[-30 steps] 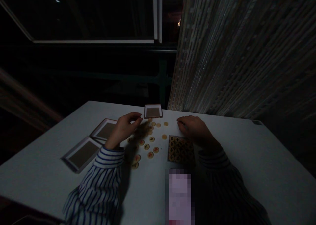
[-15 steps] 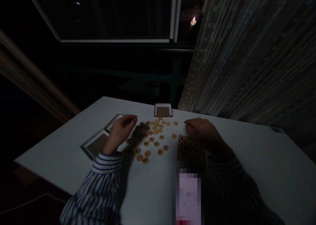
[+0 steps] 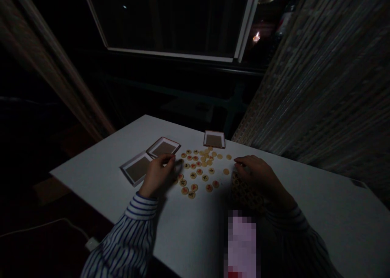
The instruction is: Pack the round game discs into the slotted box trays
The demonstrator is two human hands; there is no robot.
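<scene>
Round Chinese chess pieces (image 3: 199, 172) lie scattered mid-table; some show red or black characters, others look plain. My left hand (image 3: 157, 173) hovers at the left of them, its thumb and index finger pinched together. Anything between those fingertips is too dark to make out. A tray or box filled with rows of pieces (image 3: 246, 194) sits under my right hand (image 3: 257, 174), which partly covers it. The right fingers are curled with the thumb drawn in, and what they hold, if anything, is hidden.
Two shallow open boxes, a grey-edged one (image 3: 128, 175) and a brown-edged one (image 3: 177, 148), lie left of the pieces. Another open box (image 3: 215, 132) stands at the far edge of the white table (image 3: 179, 237). A bead curtain (image 3: 292, 87) hangs at right.
The view has swung, so the table sits further right. My left hand has moved back toward me, uncovering more of the brown-edged box. My right hand has come slightly left over the filled tray.
</scene>
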